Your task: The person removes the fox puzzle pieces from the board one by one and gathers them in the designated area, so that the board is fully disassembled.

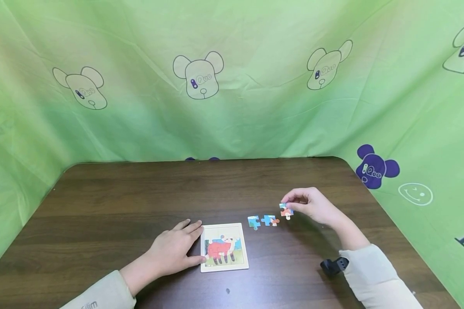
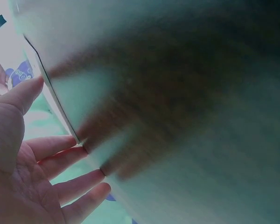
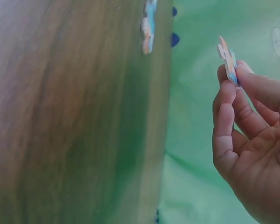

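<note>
A square puzzle board (image 1: 224, 268) with a pale frame and a red animal picture lies on the table. My left hand (image 1: 172, 250) rests at its left side, fingers spread and thumb on the frame; the left wrist view shows the fingertips of this hand (image 2: 42, 154) along the board's edge (image 2: 60, 109). Between thumb and fingers, my right hand (image 1: 317, 207) pinches a blue and orange puzzle piece (image 1: 285, 212). The right wrist view shows the piece (image 3: 227, 60) raised edge-on in the right hand (image 3: 256, 135). Two loose pieces (image 1: 253, 221) (image 1: 269, 220) lie between board and right hand.
The brown wooden table (image 1: 139, 189) reaches back to a green curtain (image 1: 239, 120) printed with bear heads, which also hangs at both sides. A black device (image 1: 334, 266) is at the right sleeve's cuff.
</note>
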Demonstrator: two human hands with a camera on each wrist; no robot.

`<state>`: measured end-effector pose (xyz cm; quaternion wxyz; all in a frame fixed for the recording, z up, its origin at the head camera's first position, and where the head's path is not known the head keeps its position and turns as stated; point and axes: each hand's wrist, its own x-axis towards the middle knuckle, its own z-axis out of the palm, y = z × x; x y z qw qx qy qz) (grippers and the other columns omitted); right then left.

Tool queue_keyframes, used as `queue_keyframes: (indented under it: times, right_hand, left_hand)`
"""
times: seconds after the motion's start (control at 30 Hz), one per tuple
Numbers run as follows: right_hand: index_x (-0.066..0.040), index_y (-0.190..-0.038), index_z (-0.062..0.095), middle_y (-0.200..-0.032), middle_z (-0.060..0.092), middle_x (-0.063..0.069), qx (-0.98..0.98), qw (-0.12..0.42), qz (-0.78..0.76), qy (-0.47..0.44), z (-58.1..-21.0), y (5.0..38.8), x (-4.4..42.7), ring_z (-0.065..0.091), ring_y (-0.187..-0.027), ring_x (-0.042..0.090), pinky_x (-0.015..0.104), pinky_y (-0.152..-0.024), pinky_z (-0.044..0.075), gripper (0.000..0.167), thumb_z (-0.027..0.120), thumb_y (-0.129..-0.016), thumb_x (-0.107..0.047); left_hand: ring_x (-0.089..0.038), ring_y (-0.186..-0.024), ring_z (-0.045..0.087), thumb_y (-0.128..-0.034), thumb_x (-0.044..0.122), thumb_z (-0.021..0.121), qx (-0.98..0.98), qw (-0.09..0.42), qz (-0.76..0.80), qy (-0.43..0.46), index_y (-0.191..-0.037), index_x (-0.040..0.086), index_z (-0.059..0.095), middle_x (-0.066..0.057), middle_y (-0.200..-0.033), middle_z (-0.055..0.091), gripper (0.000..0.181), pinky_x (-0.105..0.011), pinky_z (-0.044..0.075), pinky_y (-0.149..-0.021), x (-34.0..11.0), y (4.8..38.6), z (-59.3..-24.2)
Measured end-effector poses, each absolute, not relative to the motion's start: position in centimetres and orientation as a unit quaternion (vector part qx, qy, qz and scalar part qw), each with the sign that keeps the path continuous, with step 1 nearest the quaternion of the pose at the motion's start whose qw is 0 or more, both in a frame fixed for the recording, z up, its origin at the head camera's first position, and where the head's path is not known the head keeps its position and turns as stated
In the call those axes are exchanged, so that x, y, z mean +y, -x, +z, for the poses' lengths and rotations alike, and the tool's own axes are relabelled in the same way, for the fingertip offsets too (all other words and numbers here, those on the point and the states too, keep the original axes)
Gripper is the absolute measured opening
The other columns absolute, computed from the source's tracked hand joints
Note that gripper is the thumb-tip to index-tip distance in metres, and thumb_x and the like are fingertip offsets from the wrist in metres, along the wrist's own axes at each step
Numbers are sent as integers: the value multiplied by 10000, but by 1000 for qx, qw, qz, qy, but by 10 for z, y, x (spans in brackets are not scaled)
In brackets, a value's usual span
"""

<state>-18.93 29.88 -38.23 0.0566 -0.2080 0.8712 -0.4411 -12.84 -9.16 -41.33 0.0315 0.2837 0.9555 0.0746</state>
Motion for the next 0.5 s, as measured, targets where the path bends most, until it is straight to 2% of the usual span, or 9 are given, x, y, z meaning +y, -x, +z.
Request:
queue_keyframes:
  times: [0.13,0.5]
  right_hand:
    - [9,-980,728,-827,706,11,873,72,-434,210,-388,190,304,592,-696,34,190,-629,480,103,693,-886,-14]
    - [37,-954,711,-821,706,76,881,109,-404,220,-401,196,310,556,-700,-27,189,-645,478,80,675,-886,14]
  left_hand:
    - [-315,-1363,507,-817,572,715,956,36,76,-282,-1389,93,579,-43,-1476,548,759,-515,551,-862,-92,128,-412]
    - [-313,-1369,502,-823,570,711,956,41,77,-282,-1394,93,575,-44,-1483,542,756,-511,552,-865,-92,128,-411]
